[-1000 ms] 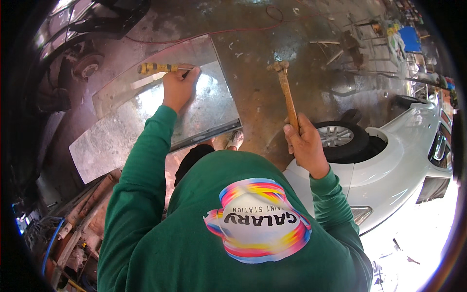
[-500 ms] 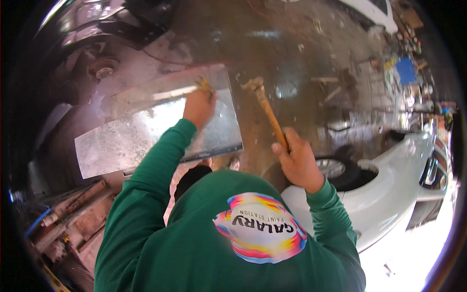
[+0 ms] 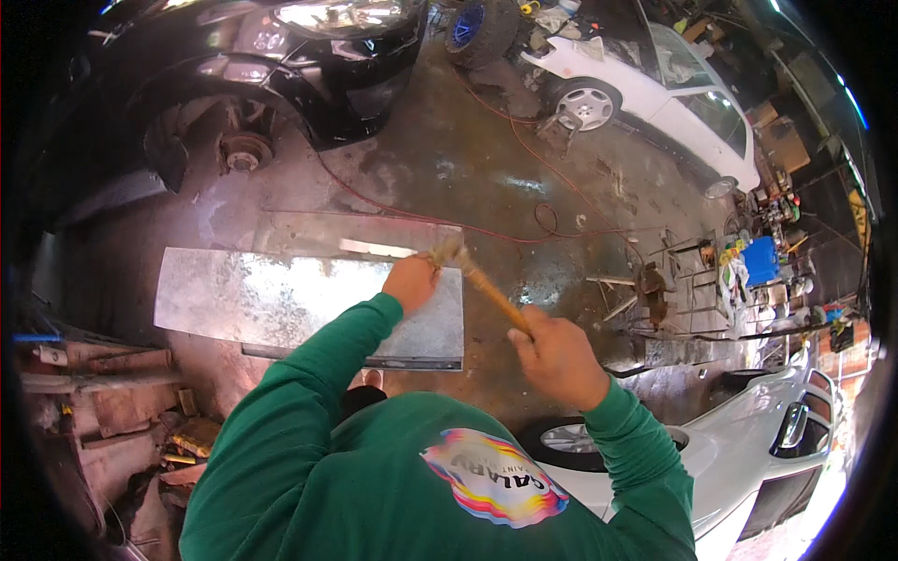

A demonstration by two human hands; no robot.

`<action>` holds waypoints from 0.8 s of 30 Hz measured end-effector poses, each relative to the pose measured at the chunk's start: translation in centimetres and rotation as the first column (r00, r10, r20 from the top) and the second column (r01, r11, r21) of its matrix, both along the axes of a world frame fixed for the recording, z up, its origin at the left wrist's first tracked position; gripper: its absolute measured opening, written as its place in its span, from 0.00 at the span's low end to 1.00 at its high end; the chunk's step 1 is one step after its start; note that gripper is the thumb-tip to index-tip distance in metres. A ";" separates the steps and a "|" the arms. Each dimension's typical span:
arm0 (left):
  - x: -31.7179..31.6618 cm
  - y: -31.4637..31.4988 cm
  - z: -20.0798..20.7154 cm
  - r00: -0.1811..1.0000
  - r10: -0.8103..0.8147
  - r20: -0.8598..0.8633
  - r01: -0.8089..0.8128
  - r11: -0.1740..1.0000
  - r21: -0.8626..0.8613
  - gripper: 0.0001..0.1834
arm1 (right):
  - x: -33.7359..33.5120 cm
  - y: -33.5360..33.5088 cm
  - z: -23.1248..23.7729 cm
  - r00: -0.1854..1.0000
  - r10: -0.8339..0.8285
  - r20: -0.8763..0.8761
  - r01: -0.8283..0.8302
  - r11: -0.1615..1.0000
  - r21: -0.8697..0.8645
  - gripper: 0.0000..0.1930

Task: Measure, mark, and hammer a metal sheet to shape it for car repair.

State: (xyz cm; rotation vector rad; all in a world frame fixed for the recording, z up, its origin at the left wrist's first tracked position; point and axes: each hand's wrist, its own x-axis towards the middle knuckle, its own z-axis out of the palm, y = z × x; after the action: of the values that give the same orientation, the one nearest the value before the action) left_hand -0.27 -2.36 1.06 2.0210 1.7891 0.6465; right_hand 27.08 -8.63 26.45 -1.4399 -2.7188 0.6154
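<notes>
– Are the hands together?
– Apart: a blurred yellowish tool (image 3: 437, 253) is gripped by the left hand (image 3: 409, 283) over the sheet-metal panel's (image 3: 224, 292) right end, the wooden-handled hammer (image 3: 494, 297) by the right hand (image 3: 561, 360), rightward of it.
– And the blow?
– Squarely it should be given.

The sheet panel (image 3: 253, 294) beneath the left fingers (image 3: 428, 267) reads, from where I stand, as bare metal: smooth and brightly reflective across the middle, mottled and duller toward its left end. The yellowish tool (image 3: 436, 253) in those fingers is too blurred to judge. The hammer (image 3: 496, 299) in the right fingers (image 3: 523, 347): handle apparently wood; head finish indistinct. Top (image 3: 365, 458), behind both sets of fingers: matt green cloth, with a smoother printed patch (image 3: 496, 479). Floor (image 3: 458, 178), beyond the fingers: concrete-like, stained, shiny in places. Dark car (image 3: 365, 84), ahead-left of them: high-gloss paint.
</notes>
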 end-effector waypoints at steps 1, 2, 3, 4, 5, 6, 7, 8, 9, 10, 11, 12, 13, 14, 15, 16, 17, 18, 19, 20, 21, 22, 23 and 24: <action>-0.2 -0.3 0.3 0.999 0.043 0.024 -0.042 0.998 -0.038 0.19 | 0.3 -0.3 0.6 1.000 -0.013 0.005 0.013 1.000 -0.023 0.12; -0.2 -0.9 0.5 0.995 0.084 0.045 -0.080 0.994 -0.079 0.19 | 0.6 -0.1 1.5 0.973 -0.093 -0.210 0.086 0.995 -0.043 0.12; -0.5 -0.5 0.3 0.994 0.069 0.088 -0.069 0.998 -0.002 0.18 | 1.0 0.4 2.1 0.893 -0.164 -0.419 0.154 0.986 -0.059 0.12; -1.0 -0.6 0.0 0.964 0.126 0.236 -0.112 0.991 -0.069 0.18 | 2.2 0.1 1.2 0.788 -0.374 -0.488 0.267 0.923 -0.277 0.11; -1.6 -0.8 -0.4 0.909 0.190 0.371 -0.145 0.979 -0.145 0.18 | 2.8 -0.3 0.6 0.781 -0.392 -0.486 0.281 0.916 -0.288 0.11; -1.9 -1.0 -1.8 0.912 0.180 0.369 -0.131 0.979 -0.155 0.18 | 3.3 -0.9 0.3 0.652 -0.518 -0.553 0.307 0.848 -0.433 0.10; -2.4 -1.0 -3.8 0.755 0.239 0.611 -0.181 0.971 -0.155 0.14 | 3.6 -1.2 -0.2 0.507 -0.628 -0.591 0.292 0.770 -0.568 0.10; -2.7 -1.1 -5.1 0.532 0.270 0.802 -0.227 0.959 -0.172 0.11 | 4.4 -1.8 -1.7 0.506 -0.659 -0.557 0.354 0.747 -0.563 0.10; -2.4 -1.1 -4.8 0.537 0.268 0.800 -0.209 0.961 -0.182 0.11 | 5.5 -2.5 -3.6 0.494 -0.674 -0.550 0.368 0.735 -0.570 0.10; -2.1 -1.5 -4.1 0.607 0.278 0.745 -0.200 0.960 -0.196 0.10 | 6.5 -3.5 -5.3 0.452 -0.738 -0.500 0.426 0.671 -0.606 0.10; -1.7 -1.7 -3.3 0.673 0.284 0.683 -0.192 0.959 -0.209 0.08 | 7.6 -4.7 -6.9 0.407 -0.797 -0.447 0.479 0.603 -0.638 0.10; -2.3 -2.2 -3.5 0.692 0.285 0.663 -0.210 0.958 -0.193 0.09 | 7.4 -5.8 -8.0 0.388 -0.816 -0.429 0.494 0.577 -0.650 0.11; -2.2 -2.4 -3.1 0.698 0.284 0.658 -0.200 0.959 -0.203 0.09 | 7.9 -6.8 -9.2 0.377 -0.825 -0.422 0.499 0.564 -0.658 0.11; -2.2 -2.7 -2.7 0.743 0.266 0.614 -0.202 0.964 -0.172 0.08 | 8.2 -7.8 -10.5 0.378 -0.846 -0.376 0.520 0.530 -0.670 0.11; -2.3 -3.1 -2.3 0.785 0.248 0.567 -0.205 0.969 -0.140 0.08 | 8.5 -8.8 -11.7 0.380 -0.864 -0.331 0.538 0.498 -0.680 0.12; -2.4 -3.4 -2.6 0.790 0.244 0.563 -0.195 0.970 -0.147 0.08 | 8.8 -9.8 -12.6 0.372 -0.870 -0.323 0.536 0.485 -0.691 0.12; -2.6 -3.8 -2.8 0.785 0.206 0.584 -0.194 0.977 -0.084 0.11 | 8.9 -10.5 -13.5 0.361 -0.877 -0.317 0.540 0.474 -0.696 0.12; -2.7 -4.1 -2.9 0.780 0.165 0.604 -0.192 0.981 -0.021 0.13 | 9.0 -11.2 -14.3 0.345 -0.888 -0.303 0.540 0.452 -0.710 0.12; -2.7 -4.3 -2.9 0.781 0.159 0.604 -0.178 0.984 -0.029 0.13 | 9.0 -11.6 -14.9 0.329 -0.899 -0.289 0.540 0.430 -0.723 0.12; -2.9 -4.4 -2.9 0.748 0.164 0.643 -0.168 0.984 -0.056 0.11 | 9.1 -12.0 -15.5 0.317 -0.905 -0.282 0.548 0.418 -0.725 0.12; -3.1 -4.5 -3.0 0.713 0.175 0.679 -0.161 0.983 -0.084 0.09 | 8.9 -12.2 -15.7 0.314 -0.910 -0.270 0.544 0.405 -0.735 0.13; -3.2 -4.4 -3.1 0.710 0.166 0.685 -0.156 0.985 -0.077 0.06 | 8.6 -12.3 -15.9 0.311 -0.915 -0.257 0.540 0.393 -0.744 0.13; -3.3 -4.2 -3.3 0.709 0.164 0.686 -0.147 0.986 -0.084 0.06 | 8.5 -12.3 -16.1 0.304 -0.919 -0.250 0.546 0.383 -0.745 0.13; -3.6 -4.0 -3.4 0.751 0.139 0.646 -0.132 0.989 -0.059 0.07 | 8.0 -12.2 -16.0 0.326 -0.916 -0.236 0.557 0.387 -0.735 0.13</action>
State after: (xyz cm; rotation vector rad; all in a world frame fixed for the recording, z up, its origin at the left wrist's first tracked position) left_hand -3.88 -6.37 -2.35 1.3920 1.4918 1.2066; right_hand 35.07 -20.80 10.50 -1.9160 -1.0579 1.4607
